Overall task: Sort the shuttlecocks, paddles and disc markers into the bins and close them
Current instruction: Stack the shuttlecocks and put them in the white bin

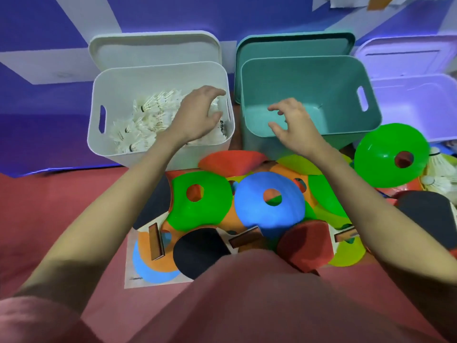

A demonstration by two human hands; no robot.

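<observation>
A white bin (158, 75) at the left holds several white shuttlecocks (148, 112). My left hand (197, 115) reaches into its right side, fingers and thumb curved over white feathers; whether it grips one is unclear. My right hand (291, 125) hovers over the front edge of the empty teal bin (309, 82), fingers loosely curled, holding nothing. In front of the bins lies a pile of disc markers, among them a blue one (269, 214) and a green one (200, 209). A black paddle (197, 251) and a red paddle (306, 243) lie in the pile.
A lilac bin (415, 102) stands at the far right. Lids lean upright behind the white bin (153, 45) and the teal bin (296, 45). A large green disc (380, 154) tilts against the teal bin. More shuttlecocks (442, 169) and another black paddle (425, 216) lie at the right.
</observation>
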